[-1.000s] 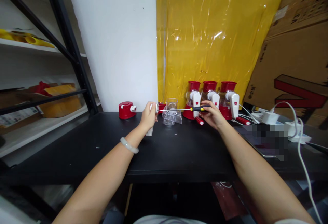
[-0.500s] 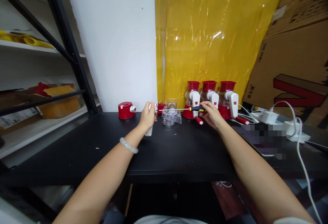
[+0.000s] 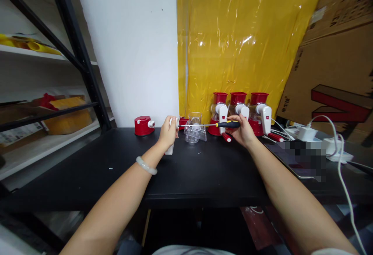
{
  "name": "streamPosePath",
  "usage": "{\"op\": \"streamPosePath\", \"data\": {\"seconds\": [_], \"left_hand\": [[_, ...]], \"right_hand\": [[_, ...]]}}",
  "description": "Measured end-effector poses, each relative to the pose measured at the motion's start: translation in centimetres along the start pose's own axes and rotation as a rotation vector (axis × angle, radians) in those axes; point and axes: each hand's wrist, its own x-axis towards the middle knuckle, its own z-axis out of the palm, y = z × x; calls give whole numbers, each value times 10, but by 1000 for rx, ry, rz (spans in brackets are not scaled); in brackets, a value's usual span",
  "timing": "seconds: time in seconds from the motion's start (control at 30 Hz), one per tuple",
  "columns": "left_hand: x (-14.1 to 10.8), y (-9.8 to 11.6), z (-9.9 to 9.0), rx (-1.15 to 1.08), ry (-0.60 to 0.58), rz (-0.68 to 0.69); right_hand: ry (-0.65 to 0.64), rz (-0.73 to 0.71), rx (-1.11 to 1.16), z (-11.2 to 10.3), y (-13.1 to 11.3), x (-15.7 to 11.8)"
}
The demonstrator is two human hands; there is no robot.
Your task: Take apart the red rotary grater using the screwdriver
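My left hand (image 3: 168,133) is closed around a white crank handle (image 3: 169,149), whose lower end sticks out below the fingers. In my right hand (image 3: 242,131) is a screwdriver (image 3: 228,124) with a black and yellow handle. Its thin shaft lies level and points left, with the tip at the crank handle. Behind the shaft stands a clear plastic housing (image 3: 192,134), and a red part (image 3: 183,122) sits partly hidden beside it. To the left of my left hand is a red base (image 3: 144,126) with a white knob on its side.
Three red and white rotary graters (image 3: 220,111) stand in a row behind my right hand. A tablet (image 3: 294,158) and white chargers with cables (image 3: 307,132) lie on the right of the black table (image 3: 116,181). A large cardboard box (image 3: 329,64) leans at the right; a shelf (image 3: 49,142) is at the left.
The fingers of my right hand have shifted on the screwdriver, uncovering more of its handle. My left hand and the crank handle have stayed in place.
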Motion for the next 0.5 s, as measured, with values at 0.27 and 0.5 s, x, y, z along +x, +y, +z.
{"op": "streamPosePath", "data": {"seconds": [0.27,0.5], "left_hand": [[3,-2,-1,-18,15,-14],[3,-2,-2,-32,15,-13]], "right_hand": [[56,-88,-358,-6,11,8],[17,-47,-103,0,8,3]]}}
